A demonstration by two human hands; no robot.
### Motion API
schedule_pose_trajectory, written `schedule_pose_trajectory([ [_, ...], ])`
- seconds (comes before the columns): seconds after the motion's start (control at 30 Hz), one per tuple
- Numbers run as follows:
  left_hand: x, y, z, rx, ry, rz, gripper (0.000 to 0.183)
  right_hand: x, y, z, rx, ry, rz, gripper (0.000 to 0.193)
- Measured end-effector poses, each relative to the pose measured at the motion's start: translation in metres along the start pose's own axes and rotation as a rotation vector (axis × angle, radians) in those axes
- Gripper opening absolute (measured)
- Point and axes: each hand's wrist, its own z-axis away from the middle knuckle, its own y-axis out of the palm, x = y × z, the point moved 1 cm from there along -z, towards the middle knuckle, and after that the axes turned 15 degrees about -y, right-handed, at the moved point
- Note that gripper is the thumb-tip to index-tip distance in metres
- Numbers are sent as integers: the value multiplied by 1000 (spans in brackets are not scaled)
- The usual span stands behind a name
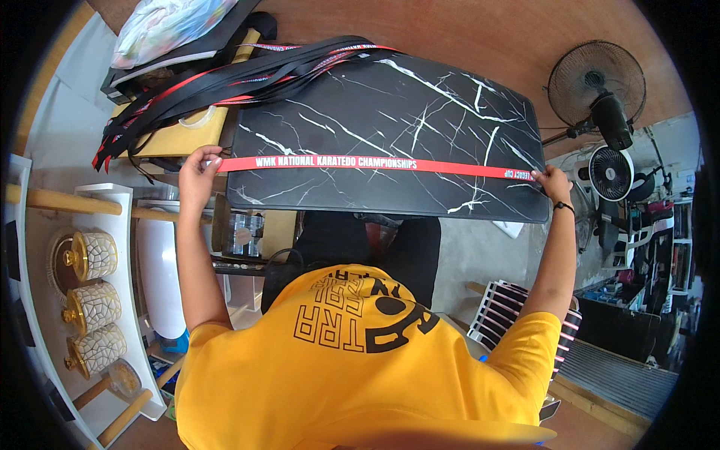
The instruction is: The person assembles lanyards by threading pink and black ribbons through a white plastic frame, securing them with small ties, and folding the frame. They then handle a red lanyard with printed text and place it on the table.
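Observation:
A red ribbon strap with white lettering is stretched straight across a black marble-patterned tabletop. My left hand pinches its left end just past the table's left edge. Its other end is gripped by my right hand, at the table's right edge, with a dark band around the wrist. Behind the strap, toward the far left, lies a heap of black and red straps, partly on the table and hanging over its left side.
A yellow box-like surface sits under the heap, with a plastic bag behind. Two fans, a dark one and a white one, stand at the right. Lidded jars line a white shelf at the left.

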Motion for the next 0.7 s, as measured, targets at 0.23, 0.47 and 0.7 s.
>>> schedule_pose_trajectory([
  [0.23,25,-15,-6,0,39,13,27,10,-1,1,-42,-65,-20,45],
  [0.47,38,-22,-22,2,38,34,25,11,1,8,-7,-39,-76,44],
  [0.7,-80,-7,47,-255,586,-217,21,123,-36,11,-184,-535,-366,69],
])
